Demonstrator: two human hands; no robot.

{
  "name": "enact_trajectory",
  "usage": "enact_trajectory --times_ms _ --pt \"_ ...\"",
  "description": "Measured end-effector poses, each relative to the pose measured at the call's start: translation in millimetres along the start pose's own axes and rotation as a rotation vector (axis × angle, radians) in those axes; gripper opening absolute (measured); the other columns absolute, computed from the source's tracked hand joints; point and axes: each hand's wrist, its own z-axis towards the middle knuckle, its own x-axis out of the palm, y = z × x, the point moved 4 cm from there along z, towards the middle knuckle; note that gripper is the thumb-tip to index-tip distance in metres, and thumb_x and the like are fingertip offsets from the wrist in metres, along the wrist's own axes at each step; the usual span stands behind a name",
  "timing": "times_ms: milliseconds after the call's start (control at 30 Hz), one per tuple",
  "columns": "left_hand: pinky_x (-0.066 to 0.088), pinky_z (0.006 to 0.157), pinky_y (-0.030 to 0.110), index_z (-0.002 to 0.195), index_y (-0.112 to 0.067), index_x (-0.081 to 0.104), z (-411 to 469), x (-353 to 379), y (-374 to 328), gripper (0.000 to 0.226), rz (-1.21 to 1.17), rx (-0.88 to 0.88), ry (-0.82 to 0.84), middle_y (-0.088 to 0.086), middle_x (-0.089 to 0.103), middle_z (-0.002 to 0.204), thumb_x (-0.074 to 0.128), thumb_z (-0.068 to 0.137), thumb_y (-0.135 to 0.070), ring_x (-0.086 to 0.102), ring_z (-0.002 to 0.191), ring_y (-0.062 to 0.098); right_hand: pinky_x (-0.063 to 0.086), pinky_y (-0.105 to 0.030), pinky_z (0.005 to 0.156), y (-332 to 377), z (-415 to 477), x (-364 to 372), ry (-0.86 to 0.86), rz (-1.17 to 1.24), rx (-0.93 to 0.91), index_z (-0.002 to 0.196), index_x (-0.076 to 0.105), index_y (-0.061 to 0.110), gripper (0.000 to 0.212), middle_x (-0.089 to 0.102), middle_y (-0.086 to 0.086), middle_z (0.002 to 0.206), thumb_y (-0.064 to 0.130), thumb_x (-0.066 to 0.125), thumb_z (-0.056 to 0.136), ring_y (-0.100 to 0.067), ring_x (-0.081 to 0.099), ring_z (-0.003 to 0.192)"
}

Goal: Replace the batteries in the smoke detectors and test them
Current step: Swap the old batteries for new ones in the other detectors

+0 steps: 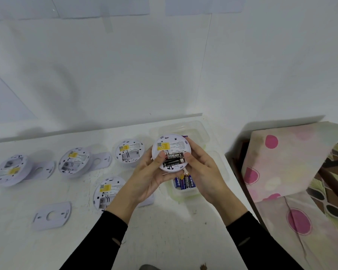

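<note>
Two hands cradle a round white plastic smoke detector (171,147) above the white table (164,230) near its right edge, back turned up. The left hand (146,178) and right hand (203,172) curl around its rim, thumbs pressing the ends of two black cylindrical batteries (173,159) seated in its compartment. Directly beneath, partly hidden, sits a clear plastic tub (183,193) of blue batteries (181,182). Four more open detectors (129,151) lie toward the left edge, with a flat white mounting plate (52,216) nearer the front.

"EVEREADY SUPER HEAVY DUTY" on the black battery (173,157) ("EVEREADY" also on a loose battery (187,181))
</note>
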Motion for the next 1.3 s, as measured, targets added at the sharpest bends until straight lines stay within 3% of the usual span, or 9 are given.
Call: enact_trajectory --times_ms 433,567,667,800,967,1167,1300 --pt "0.061 0.072 0.04 0.134 -0.03 0.045 -2.7 3.8 -0.7 0.036 0.422 0.184 -0.23 -0.003 0.06 0.127 0.051 0.101 -0.017 0.066 0.111 0.017 0.05 -0.034 0.1 -4.9 -5.3 3.9 -0.014 0.149 0.029 0.141 0.045 0.013 0.044 0.06 -0.008 0.134 0.0 0.043 0.099 -0.024 0.057 0.125" --pt "0.059 0.079 0.05 0.136 -0.022 0.047 -11.1 -6.1 -8.3 0.036 0.172 0.076 -0.231 0.01 0.062 0.13 0.048 0.101 -0.029 0.065 0.113 0.031 0.047 -0.034 0.104 -5.1 -4.2 18.7 0.038 0.101 0.017 0.141 0.043 0.011 0.045 0.059 -0.007 0.135 -0.001 0.043 0.098 -0.021 0.056 0.126" --pt "0.057 0.086 0.051 0.13 -0.013 0.056 -26.1 -18.6 -20.4 0.048 -0.01 -0.003 -0.231 0.016 0.066 0.127 0.031 0.103 -0.043 0.064 0.114 0.035 0.044 -0.032 0.107 -9.7 -0.4 37.2 0.067 0.073 0.024 0.141 0.043 0.011 0.045 0.058 -0.007 0.137 -0.001 0.046 0.097 -0.019 0.053 0.128" --pt "0.052 0.093 0.054 0.128 -0.012 0.058 -55.7 -46.1 -37.4 0.05 -0.076 0.022 -0.271 0.016 0.065 0.127 0.028 0.103 -0.043 0.062 0.117 0.036 0.039 -0.039 0.111 -23.8 5.4 73.4 0.132 -0.012 0.049 0.14 0.046 0.015 0.044 0.057 -0.003 0.137 0.003 0.049 0.097 -0.018 0.052 0.13" --pt "0.055 0.089 0.054 0.128 -0.012 0.058 -105.8 -99.4 -70.8 0.049 -0.107 0.144 -0.424 0.017 0.066 0.126 0.03 0.103 -0.043 0.063 0.115 0.04 0.045 -0.038 0.104 -50.7 5.4 135.2 0.181 0.029 0.137 0.131 0.056 0.031 0.032 0.058 0.006 0.136 0.022 0.044 0.102 -0.017 0.057 0.124" --pt "0.057 0.084 0.052 0.134 -0.008 0.053 -175.1 -176.3 -127.3 0.049 -0.093 0.233 -0.588 0.019 0.065 0.125 0.03 0.105 -0.04 0.062 0.114 0.042 0.047 -0.024 0.1 -101.7 -4.3 217.6 0.327 -0.341 0.109 0.118 0.058 0.031 0.037 0.063 0.007 0.125 0.002 0.043 0.101 -0.006 0.062 0.113" --pt "0.055 0.088 0.053 0.135 -0.009 0.053 -208.4 -214.3 -152.7 0.049 -0.05 0.239 -0.569 0.02 0.063 0.13 0.03 0.104 -0.039 0.06 0.117 0.044 0.038 -0.022 0.107 -142.7 -7.1 259.0 0.442 -0.792 0.019 0.124 0.059 0.025 0.032 0.058 0.009 0.131 0.011 0.057 0.095 -0.004 0.051 0.123"
